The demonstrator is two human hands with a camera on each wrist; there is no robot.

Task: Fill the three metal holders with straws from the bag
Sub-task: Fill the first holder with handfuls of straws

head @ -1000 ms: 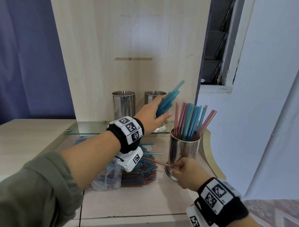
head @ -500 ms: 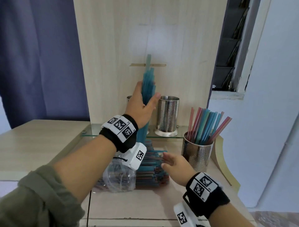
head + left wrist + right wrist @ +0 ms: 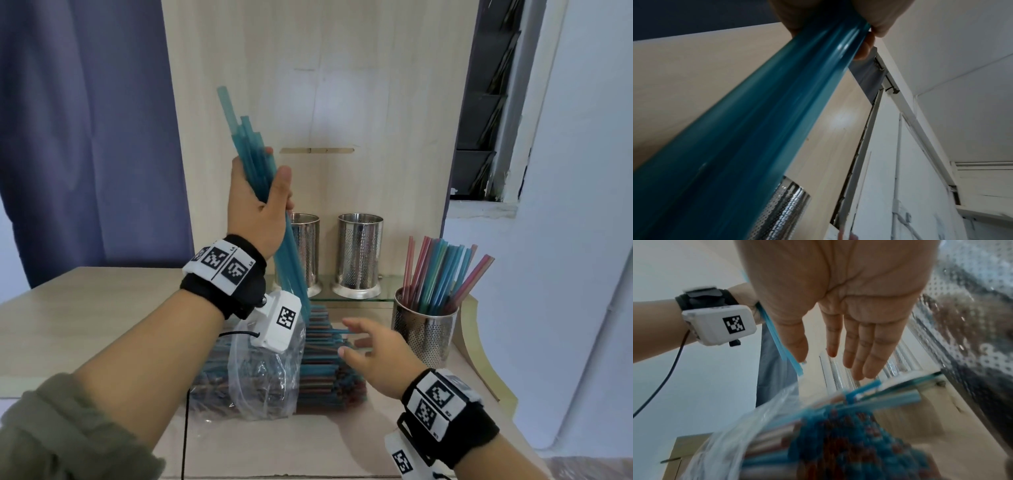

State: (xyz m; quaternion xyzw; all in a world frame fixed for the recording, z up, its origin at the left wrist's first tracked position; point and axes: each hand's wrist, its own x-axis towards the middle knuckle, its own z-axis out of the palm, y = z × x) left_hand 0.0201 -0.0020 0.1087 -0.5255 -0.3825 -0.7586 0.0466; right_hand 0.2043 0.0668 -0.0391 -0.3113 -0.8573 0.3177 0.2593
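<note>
My left hand (image 3: 263, 198) grips a bundle of teal straws (image 3: 250, 154) upright, raised in front of the wooden back panel; the left wrist view shows the same straws (image 3: 760, 123) running down from the fingers. Two bare perforated metal holders (image 3: 306, 253) (image 3: 359, 255) stand on a glass shelf behind. A third holder (image 3: 424, 332) at the right front carries several blue and pink straws. My right hand (image 3: 371, 346) hovers open, fingers straight, over the loose straw pile spilling from the clear plastic bag (image 3: 260, 380); the right wrist view shows the open palm (image 3: 849, 305) above the pile (image 3: 838, 434).
The glass shelf (image 3: 356, 299) sits low against the tall wooden panel (image 3: 325, 85). A purple curtain (image 3: 85, 137) hangs at the left. A white wall and window frame (image 3: 496, 102) are on the right. The wooden tabletop (image 3: 85, 315) stretches out to the left.
My left hand rose and tipped the teal straws from slanting right to upright, then leaning left. My right hand let go of the front holder and moved left over the straw pile.
</note>
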